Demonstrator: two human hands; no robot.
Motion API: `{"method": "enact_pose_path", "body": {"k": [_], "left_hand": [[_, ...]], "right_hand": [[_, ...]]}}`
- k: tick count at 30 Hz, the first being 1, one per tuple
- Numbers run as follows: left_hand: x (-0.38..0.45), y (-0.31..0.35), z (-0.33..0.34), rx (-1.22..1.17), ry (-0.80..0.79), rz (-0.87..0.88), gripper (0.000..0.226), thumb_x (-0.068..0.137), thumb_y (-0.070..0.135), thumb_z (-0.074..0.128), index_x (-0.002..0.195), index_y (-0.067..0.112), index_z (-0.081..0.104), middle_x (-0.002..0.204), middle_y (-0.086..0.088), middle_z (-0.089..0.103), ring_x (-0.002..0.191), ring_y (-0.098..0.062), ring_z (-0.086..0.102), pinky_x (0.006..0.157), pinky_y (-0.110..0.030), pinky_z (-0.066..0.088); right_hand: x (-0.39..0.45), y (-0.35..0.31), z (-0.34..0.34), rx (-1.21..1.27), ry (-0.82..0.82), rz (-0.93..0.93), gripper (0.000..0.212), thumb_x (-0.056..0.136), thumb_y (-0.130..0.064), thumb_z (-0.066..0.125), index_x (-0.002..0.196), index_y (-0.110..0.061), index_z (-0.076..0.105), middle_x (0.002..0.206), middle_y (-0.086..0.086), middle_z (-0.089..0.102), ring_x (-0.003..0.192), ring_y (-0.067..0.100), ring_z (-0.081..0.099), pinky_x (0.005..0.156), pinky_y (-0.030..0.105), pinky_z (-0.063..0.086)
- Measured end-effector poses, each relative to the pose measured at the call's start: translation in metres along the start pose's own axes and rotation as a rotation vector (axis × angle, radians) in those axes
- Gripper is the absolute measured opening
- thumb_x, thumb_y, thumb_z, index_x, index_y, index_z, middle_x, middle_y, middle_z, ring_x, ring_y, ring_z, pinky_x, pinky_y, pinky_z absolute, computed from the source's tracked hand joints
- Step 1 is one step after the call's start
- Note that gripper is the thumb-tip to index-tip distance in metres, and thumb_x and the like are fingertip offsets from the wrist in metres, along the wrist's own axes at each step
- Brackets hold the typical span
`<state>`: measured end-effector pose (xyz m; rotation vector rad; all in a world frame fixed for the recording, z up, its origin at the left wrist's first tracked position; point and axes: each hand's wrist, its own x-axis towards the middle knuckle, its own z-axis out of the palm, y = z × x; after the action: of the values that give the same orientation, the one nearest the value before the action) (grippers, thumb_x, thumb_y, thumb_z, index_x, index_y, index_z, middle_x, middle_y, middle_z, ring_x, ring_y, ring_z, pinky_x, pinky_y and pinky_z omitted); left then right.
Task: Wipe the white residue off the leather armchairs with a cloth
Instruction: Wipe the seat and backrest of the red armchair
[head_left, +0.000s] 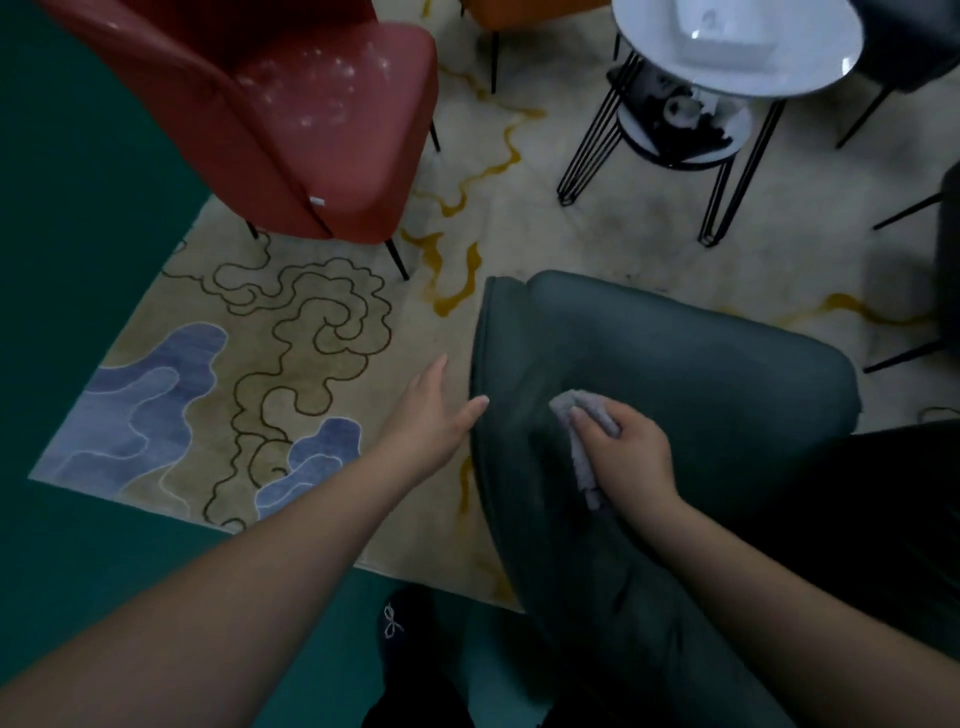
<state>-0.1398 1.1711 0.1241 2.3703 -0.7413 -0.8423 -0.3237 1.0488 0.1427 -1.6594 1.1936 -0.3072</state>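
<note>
A dark green leather armchair (675, 374) fills the lower right, seen from behind and above. My right hand (626, 447) grips a pale grey cloth (584, 415) bunched against the inner side of the chair near its left arm. My left hand (434, 410) lies with straight fingers against the outer edge of that arm, thumb over the rim. A red leather armchair (291, 119) stands at the upper left, its seat speckled with white residue (322, 83).
A round white side table (737, 47) on black wire legs stands at the upper right, with a lower shelf of dark items (680, 119). A patterned cream rug (311, 322) covers the floor. Green flooring (78, 260) borders it. Dark chair legs (904, 353) show at right.
</note>
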Motion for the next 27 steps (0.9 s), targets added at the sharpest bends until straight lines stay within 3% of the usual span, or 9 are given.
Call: {"method": "enact_pose_path", "body": {"k": [3, 8, 13, 19, 24, 27], "left_hand": [[-0.032, -0.035, -0.049, 0.242, 0.026, 0.122, 0.080, 0.089, 0.060, 0.050, 0.152, 0.027, 0.014, 0.156, 0.000, 0.028, 0.140, -0.020, 0.031, 0.109, -0.037, 0.031], [-0.072, -0.089, -0.130, 0.614, 0.024, 0.209, 0.077, 0.090, 0.065, 0.039, 0.152, 0.023, 0.019, 0.153, 0.001, 0.033, 0.136, -0.021, 0.034, 0.110, -0.038, 0.031], [-0.087, -0.135, -0.185, 0.659, 0.017, 0.121, 0.071, 0.092, 0.062, 0.039, 0.148, 0.020, 0.028, 0.146, -0.001, 0.041, 0.132, -0.022, 0.038, 0.108, -0.038, 0.032], [-0.064, -0.164, -0.225, 0.737, 0.009, 0.024, 0.069, 0.091, 0.064, 0.039, 0.146, 0.023, 0.030, 0.143, 0.000, 0.044, 0.131, -0.022, 0.037, 0.110, -0.042, 0.027], [-0.011, -0.160, -0.252, 0.779, 0.020, 0.023, 0.075, 0.091, 0.065, 0.037, 0.151, 0.022, 0.022, 0.155, 0.002, 0.030, 0.142, -0.022, 0.024, 0.117, -0.046, 0.015], [0.036, -0.146, -0.275, 0.804, 0.033, 0.034, 0.076, 0.091, 0.064, 0.038, 0.152, 0.022, 0.019, 0.157, 0.001, 0.025, 0.144, -0.021, 0.020, 0.118, -0.045, 0.013]], "right_hand": [[-0.011, -0.038, 0.024, 0.018, 0.023, -0.067, 0.014, 0.086, -0.046, 0.058, 0.087, -0.058, 0.065, 0.090, -0.030, 0.068, 0.085, -0.012, 0.062, 0.068, 0.009, 0.044], [-0.038, -0.105, 0.082, 0.061, -0.027, -0.139, 0.019, 0.090, -0.041, 0.059, 0.081, -0.056, 0.064, 0.083, -0.022, 0.069, 0.079, -0.008, 0.062, 0.069, 0.016, 0.046], [-0.047, -0.150, 0.124, 0.019, -0.089, -0.170, 0.013, 0.092, -0.036, 0.058, 0.082, -0.033, 0.065, 0.085, -0.003, 0.070, 0.080, 0.008, 0.064, 0.073, 0.027, 0.051], [-0.015, -0.171, 0.155, -0.093, -0.071, -0.154, 0.010, 0.090, -0.043, 0.058, 0.084, -0.038, 0.063, 0.082, -0.011, 0.068, 0.078, 0.008, 0.063, 0.071, 0.030, 0.052], [0.046, -0.198, 0.183, -0.106, -0.060, -0.154, 0.017, 0.089, -0.048, 0.056, 0.091, -0.036, 0.068, 0.066, -0.014, 0.066, 0.062, 0.004, 0.062, 0.054, 0.024, 0.046], [0.091, -0.228, 0.197, -0.096, -0.058, -0.139, 0.016, 0.091, -0.048, 0.056, 0.079, -0.039, 0.062, 0.056, -0.016, 0.062, 0.053, 0.003, 0.059, 0.043, 0.018, 0.037]]}}
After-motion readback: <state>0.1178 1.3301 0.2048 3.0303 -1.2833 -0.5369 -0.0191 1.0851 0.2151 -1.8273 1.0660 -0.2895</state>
